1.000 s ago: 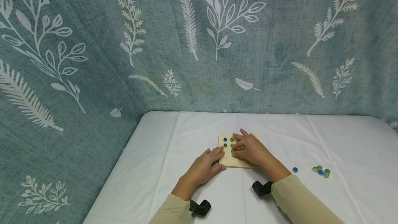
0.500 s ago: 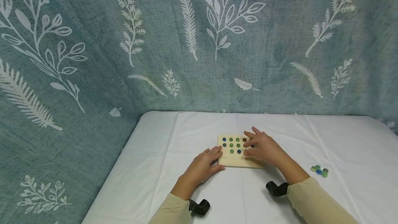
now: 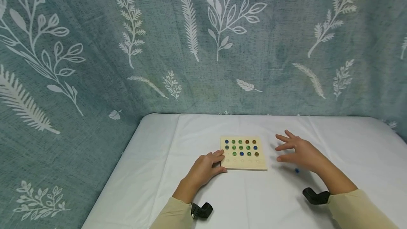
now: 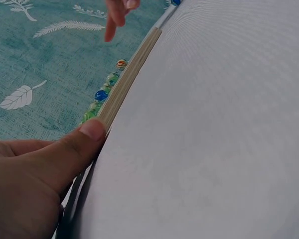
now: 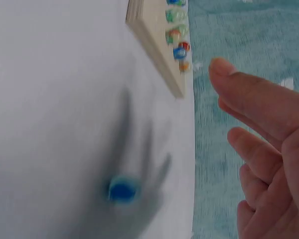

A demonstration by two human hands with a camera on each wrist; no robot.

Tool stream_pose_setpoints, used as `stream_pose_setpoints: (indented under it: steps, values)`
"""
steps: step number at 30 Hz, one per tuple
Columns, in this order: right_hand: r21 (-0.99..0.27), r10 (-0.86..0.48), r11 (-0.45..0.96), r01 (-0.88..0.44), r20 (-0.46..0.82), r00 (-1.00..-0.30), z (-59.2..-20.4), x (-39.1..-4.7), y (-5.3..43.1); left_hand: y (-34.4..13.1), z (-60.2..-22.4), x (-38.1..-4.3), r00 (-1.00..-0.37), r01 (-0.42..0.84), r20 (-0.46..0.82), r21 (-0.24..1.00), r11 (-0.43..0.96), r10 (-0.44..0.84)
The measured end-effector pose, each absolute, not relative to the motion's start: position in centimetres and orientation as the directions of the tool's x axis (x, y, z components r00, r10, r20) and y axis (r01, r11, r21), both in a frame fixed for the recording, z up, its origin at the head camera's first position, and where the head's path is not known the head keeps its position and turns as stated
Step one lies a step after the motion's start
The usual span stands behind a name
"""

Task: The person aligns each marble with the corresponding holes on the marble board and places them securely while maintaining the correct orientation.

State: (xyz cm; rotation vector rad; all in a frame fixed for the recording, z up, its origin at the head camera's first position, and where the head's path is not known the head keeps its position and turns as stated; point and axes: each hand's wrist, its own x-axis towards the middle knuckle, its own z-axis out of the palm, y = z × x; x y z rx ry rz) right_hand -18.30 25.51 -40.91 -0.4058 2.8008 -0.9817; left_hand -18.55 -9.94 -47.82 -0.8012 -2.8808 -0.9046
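Observation:
A pale wooden board [image 3: 245, 165] lies on the white cloth, with several glass marbles in rows of hollows: blue, green and brown. Bare hollows show along its front row and at the left of the third row. My left hand [image 3: 203, 167] rests at the board's left side, fingertips on the edge and the straight thumb against the front left corner. Off to the right, my right hand [image 3: 300, 153] hovers over the cloth with fingers spread and nothing in them. A lone blue marble [image 3: 297, 170] lies below it, blurred in the right wrist view [image 5: 122, 191].
A white cloth [image 3: 152, 179] covers the table. Patterned blue-green fabric [image 3: 197, 80] hangs behind and at the left. Black wrist cameras [image 3: 201, 210] jut from both sleeves. My right forearm hides the spot where the loose marble cluster lay.
My right hand has left the board and moved right, above the lone blue marble. The board's right-hand marbles are uncovered. My left hand keeps its place; the head view has turned slightly right.

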Motion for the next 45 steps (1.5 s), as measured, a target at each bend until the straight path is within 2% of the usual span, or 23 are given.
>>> stream_pose_setpoints:
  steps: [8, 14, 29, 36, 45]
  values:
    - [-0.631, -0.309, 0.757, -0.169, -0.117, -0.944, -41.7, -17.5, 29.9, -10.0, -47.8, -18.4, -0.88, 0.452, 0.15, 0.555, 0.698, 0.451]
    - [-0.697, -0.334, 0.704, -0.135, -0.157, -0.929, -42.9, -17.2, 31.8, -10.0, -47.9, -18.5, -0.889, 0.429, 0.135, 0.579, 0.693, 0.437]
    - [-0.709, -0.386, 0.685, -0.166, -0.161, -0.908, -44.3, -16.9, 31.9, -9.8, -47.8, -18.5, -0.896, 0.41, 0.114, 0.581, 0.703, 0.428]
    - [-0.737, -0.399, 0.645, -0.204, -0.098, -0.912, -44.6, -16.6, 31.7, -9.8, -47.9, -18.5, -0.898, 0.409, 0.113, 0.573, 0.711, 0.425]
    - [-0.727, -0.396, 0.651, -0.219, -0.078, -0.915, -44.8, -16.7, 31.8, -9.8, -47.7, -18.5, -0.898, 0.405, 0.102, 0.57, 0.715, 0.428]
